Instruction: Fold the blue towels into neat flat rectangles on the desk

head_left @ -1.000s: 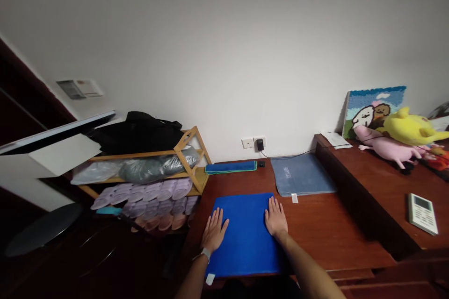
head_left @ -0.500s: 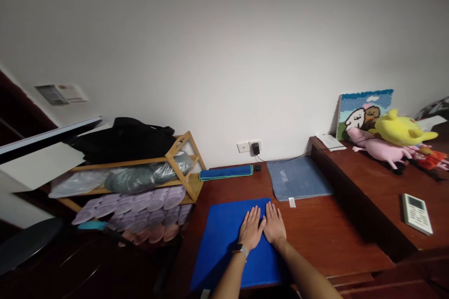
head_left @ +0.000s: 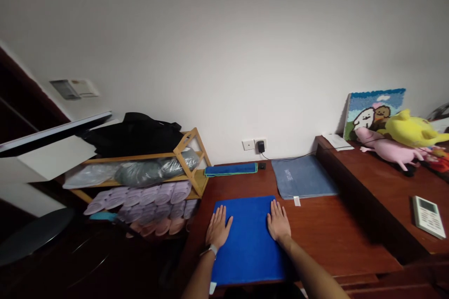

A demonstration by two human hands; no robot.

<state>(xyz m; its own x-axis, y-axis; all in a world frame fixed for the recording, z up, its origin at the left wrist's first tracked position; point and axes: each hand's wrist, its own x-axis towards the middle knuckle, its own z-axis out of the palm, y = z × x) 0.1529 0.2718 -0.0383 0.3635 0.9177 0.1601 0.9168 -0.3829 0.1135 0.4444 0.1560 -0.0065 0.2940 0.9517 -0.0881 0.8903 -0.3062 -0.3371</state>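
A bright blue towel [head_left: 249,238] lies spread flat on the reddish-brown wooden desk [head_left: 326,233], a white tag at its near left corner. My left hand [head_left: 219,228], a watch on its wrist, rests palm down on the towel's left edge with fingers stretched out. On the opposite edge, my right hand [head_left: 279,222] lies flat with its fingers extended and thumb apart. Neither hand grips anything. Behind them are a grey-blue towel [head_left: 305,177] with a white tag and a folded dark blue cloth [head_left: 230,169] with green edging.
Left of the desk stands a wooden rack [head_left: 196,182] with slippers [head_left: 150,196] and a black bag [head_left: 135,135] on top. A raised surface at right bears plush toys [head_left: 389,152], a picture [head_left: 375,110] and a calculator-like device [head_left: 429,217]. A black plug [head_left: 260,146] sits in the wall socket.
My left hand has slid left from beside my right hand to the towel's left edge. My right hand stays near the right edge. The view has shifted slightly left.
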